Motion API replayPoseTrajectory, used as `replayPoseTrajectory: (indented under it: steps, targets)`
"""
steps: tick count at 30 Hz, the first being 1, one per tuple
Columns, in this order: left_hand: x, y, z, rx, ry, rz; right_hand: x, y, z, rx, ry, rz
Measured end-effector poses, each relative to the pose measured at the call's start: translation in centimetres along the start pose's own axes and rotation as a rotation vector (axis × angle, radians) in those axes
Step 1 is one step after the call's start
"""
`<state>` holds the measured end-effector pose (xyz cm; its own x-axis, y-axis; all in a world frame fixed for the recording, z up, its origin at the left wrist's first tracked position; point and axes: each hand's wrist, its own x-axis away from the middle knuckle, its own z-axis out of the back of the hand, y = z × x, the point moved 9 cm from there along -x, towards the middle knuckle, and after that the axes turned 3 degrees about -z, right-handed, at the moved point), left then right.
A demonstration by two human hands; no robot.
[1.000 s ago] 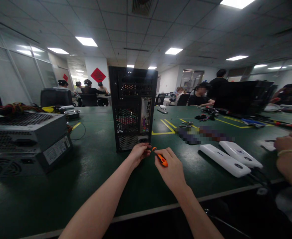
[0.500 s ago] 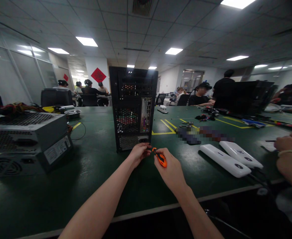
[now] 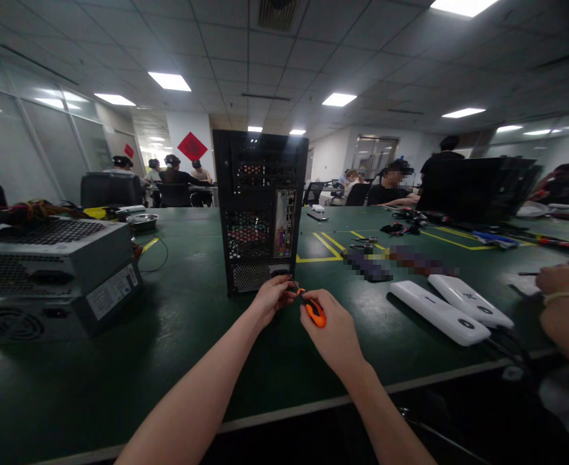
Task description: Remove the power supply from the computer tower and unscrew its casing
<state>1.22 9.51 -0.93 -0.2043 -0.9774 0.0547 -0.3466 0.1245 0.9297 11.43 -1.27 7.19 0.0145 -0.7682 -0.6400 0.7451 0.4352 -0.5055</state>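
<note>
The orange-and-black-handled screwdriver is gripped in the right hand, the fingers closed round its handle, above the dark green tabletop. Its thin shaft is pointed up and away, toward the lower right corner of a tall black metal computer case. There the left hand is held with its fingertips drawn together; whether anything is pinched between them cannot be told. The case is stood upright near the middle of the tabletop, set back from the near edge, to which its perforated rear panel is turned.

The screwdriver is judged to be light and rigid, best held by the handle and steadied along the shaft. The case is likely to be stiff and fairly heavy; it would best be taken by its outer side edges, clear of the silvery port plate.

Toward the left edge of the tabletop, two grey metal power supply boxes are stacked. Right of the hands, two white oblong devices are laid side by side near the near edge.

The screwdriver's tip cannot be made out. The case's foot is partly covered by the left hand, its interior is obscured behind the grilles, and the stacked boxes are cut off at the left.
</note>
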Motion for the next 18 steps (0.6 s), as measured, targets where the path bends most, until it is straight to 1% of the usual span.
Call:
replayPoseTrajectory:
  steps: [4,9,18]
  targets:
    - [0.26,0.09,-0.06,-0.001,0.020,0.009,0.02,-0.37,0.16,0.044,0.015,0.034]
    - [0.50,0.18,-0.12,0.026,0.039,0.019,-0.05,-0.16,0.45,0.033,0.037,-0.008]
    - [0.25,0.11,-0.07,0.014,0.030,0.013,0.05,-0.14,0.97,-0.016,0.081,-0.019]
